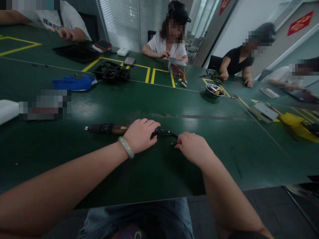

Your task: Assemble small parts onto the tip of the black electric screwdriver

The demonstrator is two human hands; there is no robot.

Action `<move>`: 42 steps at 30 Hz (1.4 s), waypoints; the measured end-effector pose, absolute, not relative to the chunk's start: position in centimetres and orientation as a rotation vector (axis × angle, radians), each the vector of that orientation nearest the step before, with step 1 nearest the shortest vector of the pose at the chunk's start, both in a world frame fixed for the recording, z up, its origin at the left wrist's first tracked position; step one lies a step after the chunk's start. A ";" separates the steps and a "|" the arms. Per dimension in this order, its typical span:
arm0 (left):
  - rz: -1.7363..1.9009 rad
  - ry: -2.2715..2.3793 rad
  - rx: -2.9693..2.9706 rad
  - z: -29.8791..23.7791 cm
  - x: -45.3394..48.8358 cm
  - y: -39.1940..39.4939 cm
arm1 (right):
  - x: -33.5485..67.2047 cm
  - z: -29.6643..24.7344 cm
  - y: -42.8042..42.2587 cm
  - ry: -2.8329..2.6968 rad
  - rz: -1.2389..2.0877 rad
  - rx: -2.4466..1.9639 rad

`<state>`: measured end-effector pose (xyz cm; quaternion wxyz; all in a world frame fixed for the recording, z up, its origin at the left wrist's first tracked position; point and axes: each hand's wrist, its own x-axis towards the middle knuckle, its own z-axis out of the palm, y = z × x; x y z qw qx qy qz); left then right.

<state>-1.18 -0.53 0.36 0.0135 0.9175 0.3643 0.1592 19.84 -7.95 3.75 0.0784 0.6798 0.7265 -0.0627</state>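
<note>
A long dark tool (106,128) with a brown mid-section lies flat on the green table (159,99), its tip pointing left. My left hand (141,134), with a pale bracelet at the wrist, is closed over the tool's right end. A thin black cable (168,133) runs right from under it. My right hand (193,147) pinches that cable's end, where a small metal tip shows by my fingers.
Blue gloves (74,83) and black trays (112,73) lie at the left back. A metal bowl (213,91) with small parts stands at the right. Other people sit working across the table; a wire bundle (180,74) lies before one. Yellow objects (299,125) sit far right.
</note>
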 end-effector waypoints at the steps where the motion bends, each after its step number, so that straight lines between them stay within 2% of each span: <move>1: 0.496 1.167 2.857 0.4 -1.2 -0.7 | 19.8 3.7 -7.8 2.182 -0.218 2.053; 4: 0.482 1.229 2.861 0.7 -1.3 -1.1 | 19.7 3.1 -7.0 2.190 -0.222 2.206; 11: 0.504 1.193 2.851 0.9 -1.7 -0.9 | 20.7 0.8 -2.8 2.405 0.012 2.696; 13: 0.528 1.181 2.835 0.9 -1.8 -0.9 | 21.2 0.4 -2.2 2.551 -0.214 2.696; 17: 0.553 1.175 2.807 0.9 -2.0 -0.9 | 21.3 0.5 -2.8 2.665 -1.023 2.347; 20: 0.576 1.145 2.784 0.7 -2.0 -0.6 | 20.7 1.1 -3.8 2.656 -1.243 2.038; 26: 0.580 1.114 2.724 0.6 -1.8 -0.3 | 19.7 1.2 -4.4 2.573 -1.225 2.054; 42: 0.306 1.093 2.673 1.5 -2.2 0.2 | 19.8 1.0 -4.4 2.529 -1.133 2.035</move>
